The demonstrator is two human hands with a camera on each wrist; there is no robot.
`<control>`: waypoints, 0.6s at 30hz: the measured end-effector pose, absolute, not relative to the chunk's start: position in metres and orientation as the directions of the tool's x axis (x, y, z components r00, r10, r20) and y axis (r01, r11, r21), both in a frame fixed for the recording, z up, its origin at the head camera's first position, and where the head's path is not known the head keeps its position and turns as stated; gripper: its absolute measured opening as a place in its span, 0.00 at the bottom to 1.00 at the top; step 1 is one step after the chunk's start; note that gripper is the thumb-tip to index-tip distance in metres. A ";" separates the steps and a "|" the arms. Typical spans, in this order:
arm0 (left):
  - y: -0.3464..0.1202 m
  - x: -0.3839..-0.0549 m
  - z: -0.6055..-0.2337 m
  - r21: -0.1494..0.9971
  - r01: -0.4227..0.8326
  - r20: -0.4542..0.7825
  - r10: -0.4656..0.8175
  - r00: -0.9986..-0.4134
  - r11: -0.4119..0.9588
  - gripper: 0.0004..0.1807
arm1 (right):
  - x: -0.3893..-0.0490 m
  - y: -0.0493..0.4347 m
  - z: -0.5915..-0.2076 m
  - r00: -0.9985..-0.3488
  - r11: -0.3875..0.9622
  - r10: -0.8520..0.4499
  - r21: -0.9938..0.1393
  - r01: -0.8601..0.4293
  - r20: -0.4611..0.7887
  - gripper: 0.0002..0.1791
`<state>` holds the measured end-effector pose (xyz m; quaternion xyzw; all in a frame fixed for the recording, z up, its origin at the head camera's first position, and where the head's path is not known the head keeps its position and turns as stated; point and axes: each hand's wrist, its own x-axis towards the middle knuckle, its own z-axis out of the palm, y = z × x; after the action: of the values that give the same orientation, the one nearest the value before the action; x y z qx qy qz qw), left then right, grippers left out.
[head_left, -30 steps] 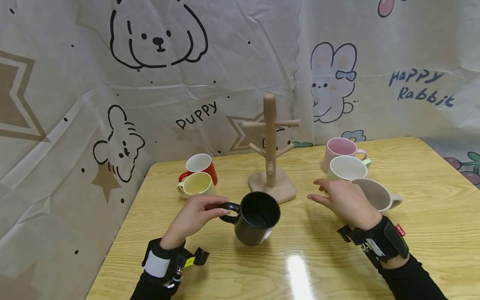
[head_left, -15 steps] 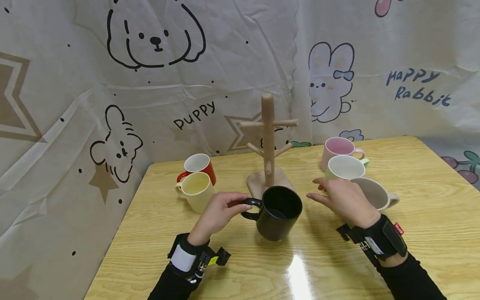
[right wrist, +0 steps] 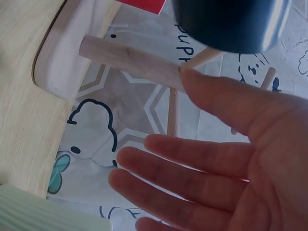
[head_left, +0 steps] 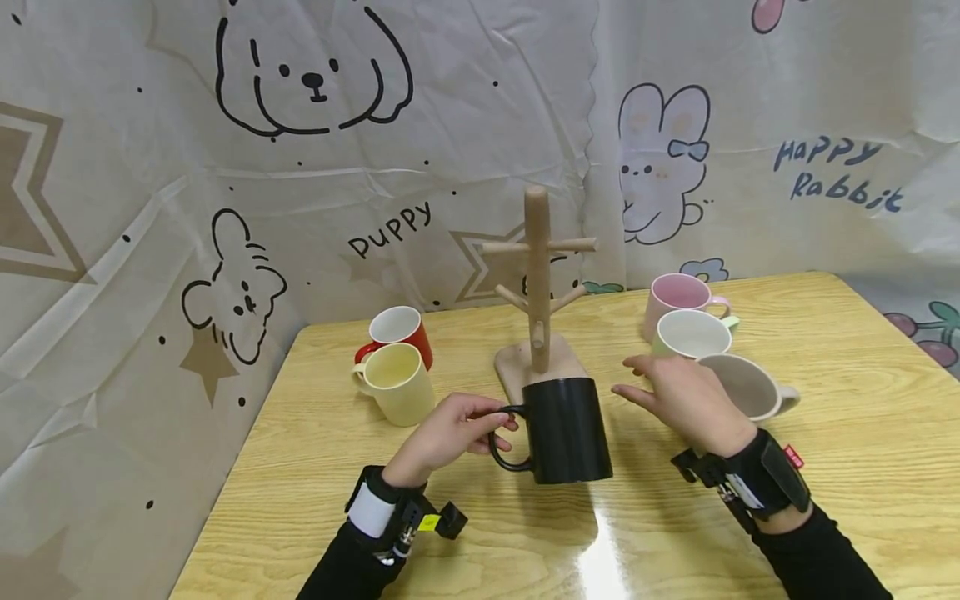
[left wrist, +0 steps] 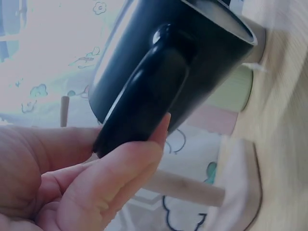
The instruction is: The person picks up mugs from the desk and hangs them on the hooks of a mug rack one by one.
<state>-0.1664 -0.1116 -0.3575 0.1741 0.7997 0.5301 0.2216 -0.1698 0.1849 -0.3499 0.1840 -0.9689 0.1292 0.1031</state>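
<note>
My left hand (head_left: 450, 437) pinches the handle of a black mug (head_left: 568, 429) between thumb and fingers. The mug is held over the table in front of the wooden mug tree (head_left: 537, 275), its mouth tipped away so the inside is hidden in the head view. Close up in the left wrist view, the thumb and fingers meet on the lower part of the handle (left wrist: 144, 91). My right hand (head_left: 693, 404) holds nothing, its fingers extended, beside the mugs on the right. The right wrist view shows its fingers apart, with the black mug (right wrist: 233, 24) beyond the thumb.
A red mug (head_left: 425, 343) and a pale yellow mug (head_left: 405, 400) stand at the left. At the right are a pink mug (head_left: 656, 321), a light green mug (head_left: 693, 335) and a beige mug (head_left: 750, 396). A printed cloth (head_left: 465, 150) hangs behind the table (head_left: 300, 517).
My left hand has carried the black mug rightward to the front of the mug tree, then tilted it so its mouth turns away. The right hand has stayed nearly still.
</note>
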 end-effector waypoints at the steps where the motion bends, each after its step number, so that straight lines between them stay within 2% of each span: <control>1: -0.112 -0.167 -0.358 0.930 0.035 -0.172 0.517 -0.839 0.366 0.16 | -0.170 0.184 -0.350 -0.911 0.895 -0.325 -0.227 -0.383 0.254 0.23; 4: -0.114 -0.168 -0.359 0.936 0.045 -0.156 0.527 -0.835 0.348 0.17 | -0.169 0.179 -0.348 -0.922 0.859 -0.282 -0.359 -0.366 0.264 0.28; 6: -0.114 -0.168 -0.359 0.936 0.063 -0.143 0.539 -0.830 0.345 0.18 | -0.166 0.175 -0.345 -0.939 0.780 -0.254 -0.525 -0.340 0.230 0.32; 9: -0.114 -0.169 -0.360 0.934 0.062 -0.149 0.541 -0.828 0.352 0.18 | -0.160 0.167 -0.341 -0.958 0.543 -0.272 -0.808 -0.227 0.086 0.38; 11: -0.112 -0.169 -0.362 0.931 0.056 -0.157 0.534 -0.831 0.362 0.17 | -0.157 0.160 -0.340 -0.945 0.368 -0.325 -0.926 -0.086 -0.042 0.41; 14: -0.111 -0.170 -0.363 0.925 0.060 -0.158 0.525 -0.836 0.375 0.17 | -0.155 0.151 -0.344 -0.895 0.174 -0.402 -0.976 0.132 -0.193 0.45; 18: -0.111 -0.170 -0.362 0.923 0.046 -0.171 0.513 -0.841 0.383 0.17 | -0.156 0.138 -0.355 -0.857 0.062 -0.429 -0.955 0.289 -0.287 0.49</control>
<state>-0.1704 -0.1105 -0.3617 0.1743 0.8015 0.5275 0.2215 -0.1559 0.1382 -0.3547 0.0514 -0.6798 0.6828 -0.2628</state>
